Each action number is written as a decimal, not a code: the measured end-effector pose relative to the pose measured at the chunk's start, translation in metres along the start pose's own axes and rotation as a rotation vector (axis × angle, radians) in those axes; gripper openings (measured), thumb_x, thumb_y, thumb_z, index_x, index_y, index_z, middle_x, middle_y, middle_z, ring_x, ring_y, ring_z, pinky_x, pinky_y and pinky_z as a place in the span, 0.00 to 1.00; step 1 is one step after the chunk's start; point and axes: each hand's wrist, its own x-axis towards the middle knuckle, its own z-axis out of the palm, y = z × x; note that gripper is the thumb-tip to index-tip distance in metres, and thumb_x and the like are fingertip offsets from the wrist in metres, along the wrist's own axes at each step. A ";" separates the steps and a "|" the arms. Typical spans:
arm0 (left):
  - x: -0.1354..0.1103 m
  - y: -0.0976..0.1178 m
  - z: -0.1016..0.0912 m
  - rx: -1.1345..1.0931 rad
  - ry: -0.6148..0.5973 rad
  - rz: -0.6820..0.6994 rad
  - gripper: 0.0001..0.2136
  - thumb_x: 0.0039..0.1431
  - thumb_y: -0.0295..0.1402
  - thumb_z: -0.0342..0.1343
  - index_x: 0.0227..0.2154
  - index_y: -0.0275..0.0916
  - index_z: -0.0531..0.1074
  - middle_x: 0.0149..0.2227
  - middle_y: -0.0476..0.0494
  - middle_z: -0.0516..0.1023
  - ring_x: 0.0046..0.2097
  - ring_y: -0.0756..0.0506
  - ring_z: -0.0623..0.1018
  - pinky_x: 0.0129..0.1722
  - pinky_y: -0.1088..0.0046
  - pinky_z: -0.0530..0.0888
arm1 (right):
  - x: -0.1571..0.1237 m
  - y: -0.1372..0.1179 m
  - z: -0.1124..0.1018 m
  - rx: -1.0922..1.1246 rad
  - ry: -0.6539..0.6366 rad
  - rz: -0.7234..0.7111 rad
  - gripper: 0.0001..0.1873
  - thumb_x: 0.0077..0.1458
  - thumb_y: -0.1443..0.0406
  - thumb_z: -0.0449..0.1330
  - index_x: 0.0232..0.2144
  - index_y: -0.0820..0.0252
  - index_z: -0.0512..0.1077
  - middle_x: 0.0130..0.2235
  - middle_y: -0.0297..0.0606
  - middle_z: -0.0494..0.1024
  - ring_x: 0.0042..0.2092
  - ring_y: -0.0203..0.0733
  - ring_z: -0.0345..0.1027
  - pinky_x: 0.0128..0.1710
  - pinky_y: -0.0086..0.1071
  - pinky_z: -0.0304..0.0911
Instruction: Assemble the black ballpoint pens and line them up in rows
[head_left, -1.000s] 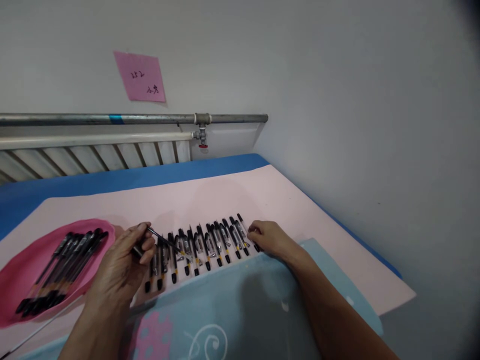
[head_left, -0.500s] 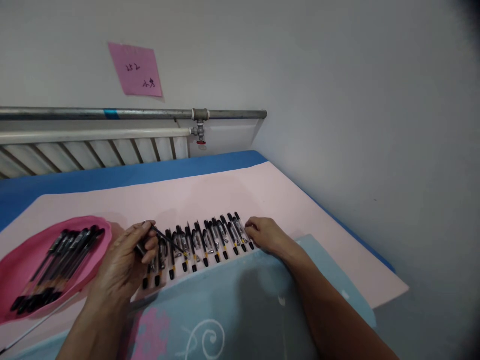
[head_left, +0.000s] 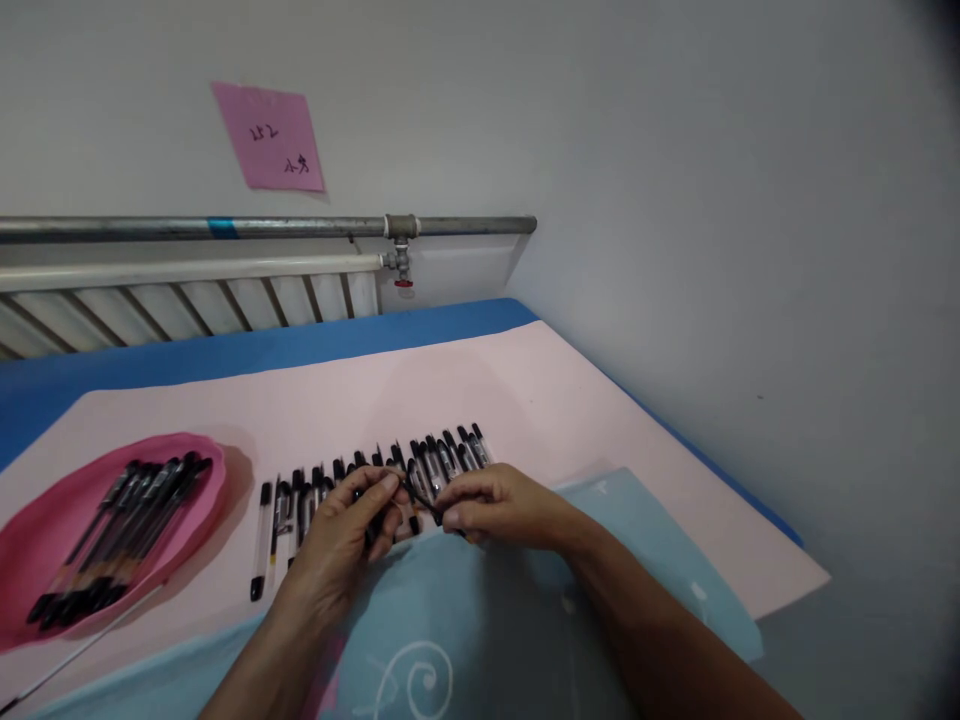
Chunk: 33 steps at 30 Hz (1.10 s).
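A row of several black pens (head_left: pixel 300 495) lies side by side on the pink sheet (head_left: pixel 450 385). My left hand (head_left: pixel 349 535) and my right hand (head_left: pixel 495 510) meet over the middle of the row. Both pinch one thin black pen (head_left: pixel 418 497) between their fingertips, the left at its left end and the right at its right end. The pens under my hands are partly hidden.
A pink dish (head_left: pixel 45 530) at the left holds several more black pens. A light blue cloth (head_left: pixel 465 640) covers the near side. A thin white rod (head_left: pixel 75 645) lies by the dish. Radiator (head_left: pixel 187 305), pipe (head_left: pixel 262 228) and wall close the far side and right.
My left hand moved right from the row's left end to its middle, uncovering the leftmost pens. My right hand moved left from the row's right end, and both now pinch one pen.
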 end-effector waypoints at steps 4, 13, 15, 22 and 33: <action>-0.002 0.002 0.002 0.020 -0.053 -0.005 0.12 0.44 0.35 0.60 0.32 0.34 0.71 0.25 0.46 0.73 0.17 0.57 0.64 0.11 0.85 0.55 | 0.002 0.002 -0.003 0.005 0.073 0.063 0.09 0.45 0.64 0.57 0.31 0.61 0.71 0.24 0.30 0.69 0.23 0.29 0.60 0.24 0.23 0.56; -0.002 0.003 -0.001 -0.081 -0.070 -0.114 0.12 0.44 0.29 0.59 0.35 0.32 0.71 0.24 0.46 0.71 0.19 0.56 0.64 0.11 0.85 0.55 | 0.003 0.019 -0.052 -0.704 0.599 0.268 0.09 0.45 0.69 0.51 0.26 0.63 0.72 0.22 0.36 0.72 0.27 0.35 0.63 0.26 0.25 0.54; -0.004 0.004 0.000 -0.094 -0.075 -0.131 0.11 0.46 0.28 0.59 0.35 0.32 0.71 0.24 0.46 0.71 0.20 0.56 0.64 0.12 0.84 0.57 | 0.004 0.022 -0.052 -0.744 0.574 0.257 0.10 0.46 0.69 0.51 0.27 0.63 0.73 0.23 0.37 0.72 0.27 0.35 0.63 0.27 0.25 0.54; -0.008 0.007 0.006 -0.140 -0.014 -0.208 0.07 0.51 0.23 0.53 0.34 0.31 0.72 0.28 0.40 0.75 0.25 0.51 0.74 0.23 0.76 0.73 | 0.005 0.022 -0.051 -0.706 0.576 0.244 0.10 0.45 0.70 0.50 0.28 0.63 0.72 0.21 0.35 0.71 0.25 0.34 0.62 0.26 0.25 0.54; -0.006 0.005 0.007 -0.269 0.000 -0.248 0.08 0.54 0.27 0.51 0.36 0.30 0.72 0.41 0.29 0.75 0.43 0.40 0.75 0.42 0.63 0.74 | 0.000 0.014 -0.031 -0.467 0.474 0.055 0.08 0.47 0.66 0.50 0.27 0.60 0.69 0.21 0.30 0.67 0.23 0.31 0.59 0.24 0.23 0.54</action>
